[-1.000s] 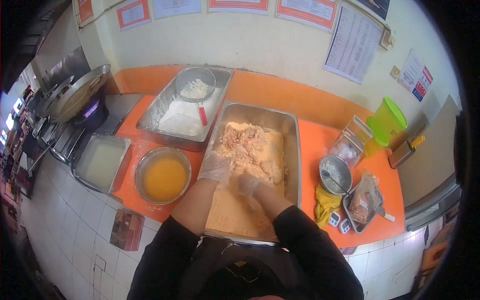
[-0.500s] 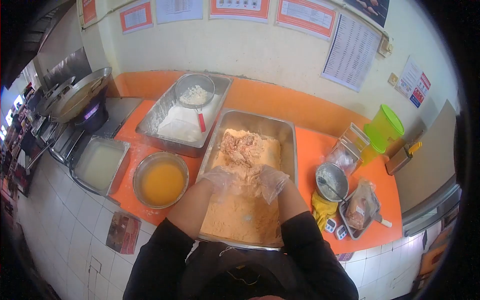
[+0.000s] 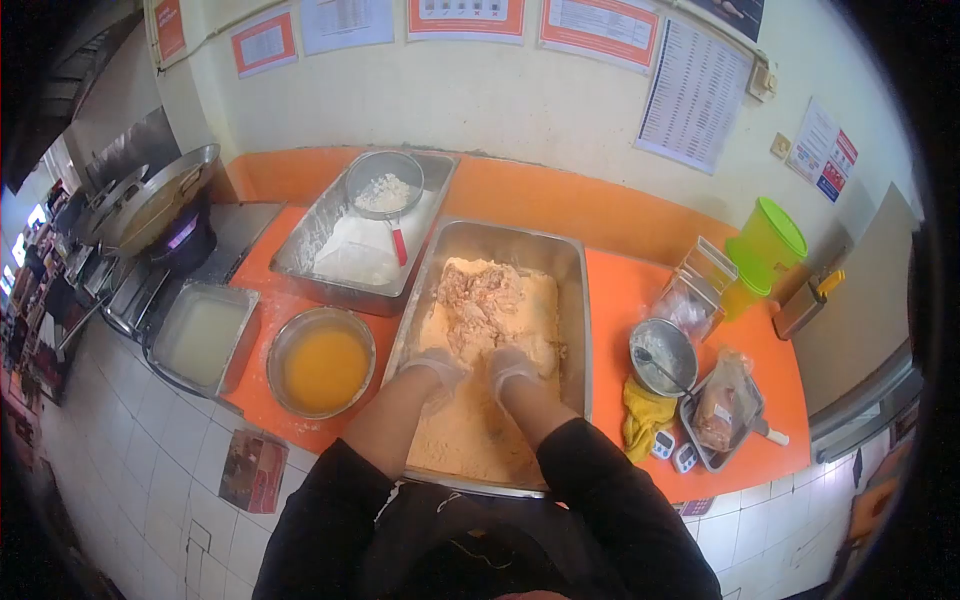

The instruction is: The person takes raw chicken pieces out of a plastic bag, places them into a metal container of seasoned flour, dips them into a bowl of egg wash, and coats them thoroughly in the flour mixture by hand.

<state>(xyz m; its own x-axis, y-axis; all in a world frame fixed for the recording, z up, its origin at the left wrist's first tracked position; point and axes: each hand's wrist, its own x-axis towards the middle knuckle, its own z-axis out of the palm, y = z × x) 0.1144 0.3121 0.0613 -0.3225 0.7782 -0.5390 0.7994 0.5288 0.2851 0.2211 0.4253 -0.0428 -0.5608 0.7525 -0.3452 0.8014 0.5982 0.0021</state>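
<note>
Commercial food-prep kitchen, a frying stall by the look. Steel trays (image 3: 455,250) of breading and flour sat on an orange counter (image 3: 640,290); a wok (image 3: 150,200) stood on a lit burner far left (purple flame); printed notices (image 3: 695,90) covered the wall.

Half a second ago your gloved hands were raised and spread over the flour; now your left hand (image 3: 437,366) and right hand (image 3: 510,366) press down side by side, fingers sunk into the flour (image 3: 470,420) just short of the meat (image 3: 480,300).
</note>
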